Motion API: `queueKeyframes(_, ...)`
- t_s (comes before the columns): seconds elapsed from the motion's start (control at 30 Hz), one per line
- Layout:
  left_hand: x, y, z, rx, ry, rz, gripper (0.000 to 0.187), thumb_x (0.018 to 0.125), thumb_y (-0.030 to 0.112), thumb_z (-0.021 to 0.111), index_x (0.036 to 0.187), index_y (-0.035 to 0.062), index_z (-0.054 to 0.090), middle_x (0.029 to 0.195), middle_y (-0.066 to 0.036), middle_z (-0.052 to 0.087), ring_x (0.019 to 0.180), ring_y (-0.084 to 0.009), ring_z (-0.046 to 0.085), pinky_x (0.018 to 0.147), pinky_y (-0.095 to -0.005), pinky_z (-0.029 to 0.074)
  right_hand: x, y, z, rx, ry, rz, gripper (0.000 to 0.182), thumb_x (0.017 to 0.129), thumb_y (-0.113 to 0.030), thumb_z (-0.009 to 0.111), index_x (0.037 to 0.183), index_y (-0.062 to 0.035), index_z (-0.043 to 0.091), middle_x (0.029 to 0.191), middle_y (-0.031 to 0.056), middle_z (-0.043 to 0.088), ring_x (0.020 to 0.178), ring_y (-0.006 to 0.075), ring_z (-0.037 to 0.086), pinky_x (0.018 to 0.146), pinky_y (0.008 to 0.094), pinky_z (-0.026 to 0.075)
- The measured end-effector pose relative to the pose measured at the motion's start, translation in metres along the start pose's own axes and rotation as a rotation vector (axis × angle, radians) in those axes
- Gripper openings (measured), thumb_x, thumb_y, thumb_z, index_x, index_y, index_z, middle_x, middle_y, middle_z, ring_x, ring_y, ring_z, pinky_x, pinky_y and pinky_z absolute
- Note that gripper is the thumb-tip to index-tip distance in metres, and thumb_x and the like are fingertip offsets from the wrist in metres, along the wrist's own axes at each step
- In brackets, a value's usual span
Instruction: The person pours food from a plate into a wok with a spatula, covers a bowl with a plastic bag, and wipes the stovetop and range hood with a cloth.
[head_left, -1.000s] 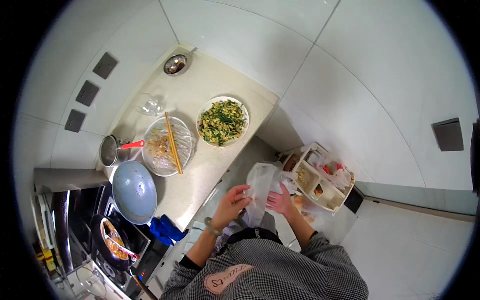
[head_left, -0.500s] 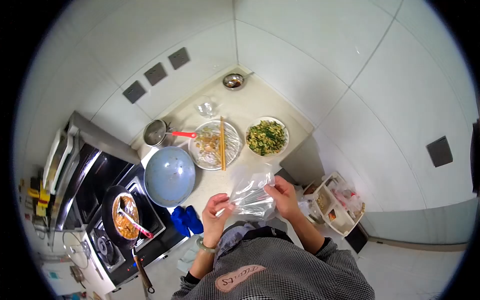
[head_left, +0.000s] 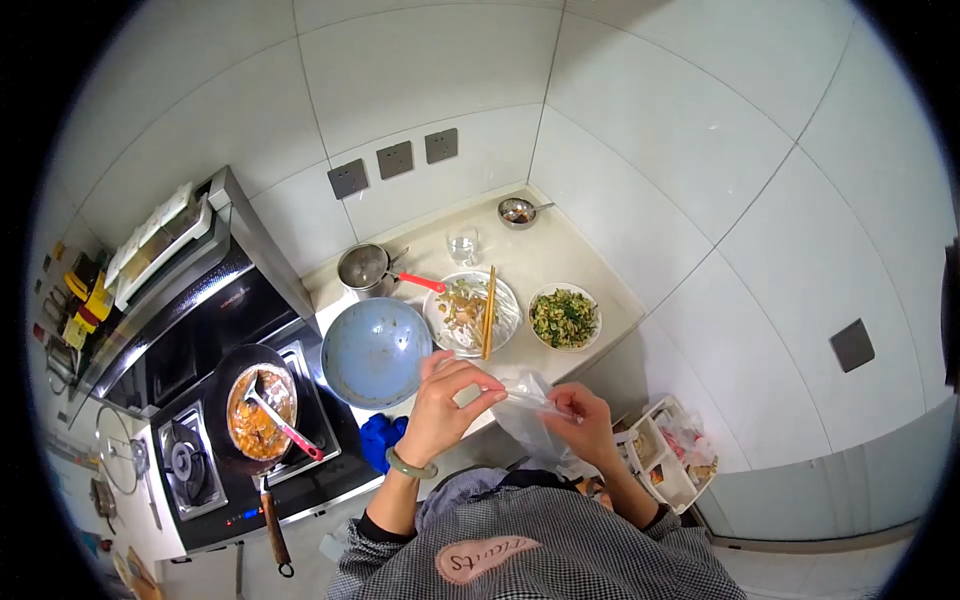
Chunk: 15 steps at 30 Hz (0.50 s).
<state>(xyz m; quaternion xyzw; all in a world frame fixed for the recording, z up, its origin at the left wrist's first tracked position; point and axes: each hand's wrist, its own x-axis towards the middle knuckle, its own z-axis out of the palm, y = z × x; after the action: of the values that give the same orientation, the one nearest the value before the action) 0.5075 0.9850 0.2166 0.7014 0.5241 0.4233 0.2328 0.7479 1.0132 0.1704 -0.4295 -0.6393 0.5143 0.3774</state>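
Observation:
A clear plastic bag [head_left: 530, 425] hangs between my two hands in front of my apron. My left hand [head_left: 447, 405] pinches its top edge between thumb and finger, with a pale bangle at the wrist. On the other side, my right hand [head_left: 588, 428] grips the bag near its edge. Just beyond the hands, a plate [head_left: 512, 325] holds food scraps and crumpled clear wrap, and a pair of chopsticks [head_left: 489, 318] lies across it. To its right is a bowl of chopped green and yellow food [head_left: 565, 318].
A blue-grey basin [head_left: 376, 352] stands left of the plate, near a pot [head_left: 364, 270] with a red-handled strainer. On the stove sits a pan [head_left: 230, 415] of orange-brown food with a ladle [head_left: 285, 420]. A blue cloth [head_left: 382, 440] lies by the counter edge; a white rack [head_left: 672, 465] stands right.
The bag, earlier stretched flat between both hands, now hangs down from its pinched edge. My left hand has risen toward the plate. The camera view has shifted and tilted.

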Motion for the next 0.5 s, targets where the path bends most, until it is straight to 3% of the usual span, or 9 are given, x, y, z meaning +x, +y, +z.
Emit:
queueKeyframes(0.03,-0.002,0.004,0.0,-0.001,0.002,0.008,0.012,0.076,0.013,0.074,0.086,0.0077,0.07,0.087,-0.006,0.065,0.095,-0.0174,0.062,0.097,-0.0414,0.037,-0.003,-0.008,-0.009,0.084,-0.103,-0.042,0.018,0.081,0.0,0.065,0.099,-0.0022,0.06,0.084,0.0015,0.051,0.075,0.0078,0.048,0.07,0.0227,0.041)
queueKeyframes(0.1,-0.005,0.014,0.003,-0.431,0.071,-0.136,0.01,0.08,0.004,0.071,0.088,0.0025,0.065,0.087,-0.007,0.065,0.084,-0.0143,0.065,0.081,-0.0337,0.05,-0.006,-0.019,-0.015,0.164,-0.2,-0.088,0.018,0.082,-0.002,0.065,0.1,-0.0041,0.061,0.083,0.0012,0.051,0.075,0.0082,0.048,0.071,0.0237,0.042)
queueKeyframes(0.13,-0.008,0.011,0.006,-0.433,0.068,-0.125,0.01,0.08,0.004,0.071,0.088,0.0025,0.065,0.087,-0.007,0.065,0.084,-0.0143,0.065,0.081,-0.0337,0.05,-0.006,-0.022,-0.016,0.647,-0.068,-0.103,0.019,0.083,-0.007,0.065,0.101,-0.0034,0.062,0.084,0.0028,0.055,0.077,0.0085,0.051,0.072,0.0241,0.044)
queueKeyframes(0.17,-0.012,0.003,0.012,-0.716,0.098,-0.078,0.016,0.081,0.0,0.069,0.096,0.0005,0.062,0.089,-0.007,0.065,0.083,-0.0131,0.065,0.074,-0.0292,0.052,-0.007,-0.025,-0.016,1.128,0.074,-0.116,0.02,0.084,-0.011,0.066,0.102,-0.0027,0.062,0.086,0.0045,0.059,0.08,0.0088,0.054,0.072,0.0246,0.046)
queueKeyframes(0.23,-0.013,0.0,0.02,-1.083,0.094,-0.036,0.041,0.085,-0.003,0.063,0.123,-0.0009,0.05,0.091,-0.007,0.066,0.08,-0.0118,0.064,0.066,-0.0228,0.051,0.012,0.02,-0.01,0.909,0.058,-0.004,0.024,0.085,-0.014,0.065,0.106,-0.0023,0.061,0.09,0.0057,0.061,0.084,0.0105,0.056,0.075,0.0264,0.047)
queueKeyframes(0.27,-0.011,0.002,0.024,-1.09,0.077,-0.023,0.041,0.085,-0.003,0.063,0.123,-0.0009,0.05,0.091,-0.007,0.066,0.08,-0.0118,0.064,0.066,-0.0228,0.051,0.02,0.034,-0.006,0.69,0.03,0.107,0.028,0.086,-0.017,0.064,0.109,-0.002,0.061,0.094,0.0068,0.062,0.089,0.0121,0.058,0.078,0.0282,0.048)
queueKeyframes(0.33,-0.006,0.008,0.034,-1.188,0.054,-0.167,0.049,0.085,-0.003,0.062,0.131,-0.0006,0.045,0.091,-0.008,0.067,0.077,-0.0107,0.063,0.063,-0.0204,0.048,0.016,0.012,0.011,-0.088,-0.367,0.249,0.034,0.087,-0.015,0.063,0.117,-0.0011,0.057,0.101,0.0074,0.064,0.094,0.0129,0.057,0.081,0.0272,0.047)
queueKeyframes(0.47,0.001,0.017,0.035,-1.215,0.062,-0.137,0.054,0.085,-0.002,0.062,0.135,-0.0002,0.041,0.091,-0.007,0.067,0.075,-0.0074,0.061,0.064,-0.0192,0.047,-0.003,-0.034,0.024,0.072,-0.35,0.311,0.038,0.087,-0.013,0.061,0.123,-0.0011,0.054,0.111,0.0092,0.062,0.096,0.0134,0.056,0.084,0.0275,0.046)
queueKeyframes(0.5,0.002,0.018,0.035,-1.143,0.09,-0.207,0.057,0.081,-0.006,0.065,0.134,-0.0008,0.042,0.09,-0.007,0.067,0.072,-0.0069,0.06,0.063,-0.019,0.047,0.001,-0.03,0.022,0.269,-0.333,0.156,0.04,0.087,-0.013,0.061,0.124,-0.0012,0.053,0.115,0.0098,0.061,0.098,0.0142,0.057,0.085,0.0279,0.046)
